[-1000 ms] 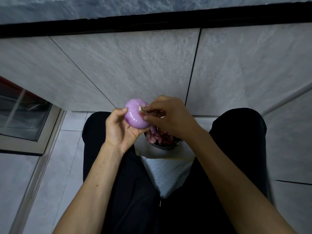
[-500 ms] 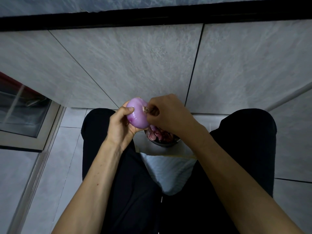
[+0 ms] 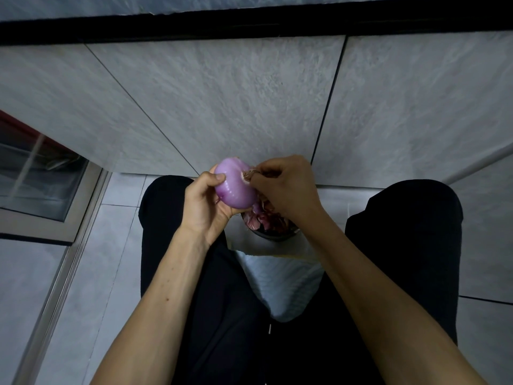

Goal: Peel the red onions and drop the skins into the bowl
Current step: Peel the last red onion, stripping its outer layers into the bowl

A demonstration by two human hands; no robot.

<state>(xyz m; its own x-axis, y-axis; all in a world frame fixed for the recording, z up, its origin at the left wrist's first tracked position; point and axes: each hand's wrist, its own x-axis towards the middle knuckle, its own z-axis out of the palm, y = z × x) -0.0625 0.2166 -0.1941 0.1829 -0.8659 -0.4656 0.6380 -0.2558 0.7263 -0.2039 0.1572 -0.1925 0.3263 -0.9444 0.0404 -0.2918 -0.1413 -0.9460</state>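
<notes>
Left hand (image 3: 204, 209) holds onion (image 3: 234, 188), root end (image 3: 248, 175) facing right.

Peeled purple onion (image 3: 235, 190) held above bowl (image 3: 273, 235) w/ skins (image 3: 265, 218).

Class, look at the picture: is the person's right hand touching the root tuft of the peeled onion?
Touching. The head view shows the right hand with its fingertips pinching the root tuft on the onion, which the left hand grips.

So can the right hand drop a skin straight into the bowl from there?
Probably yes: the right hand pinches the onion root directly above the bowl, with nothing between.
</notes>
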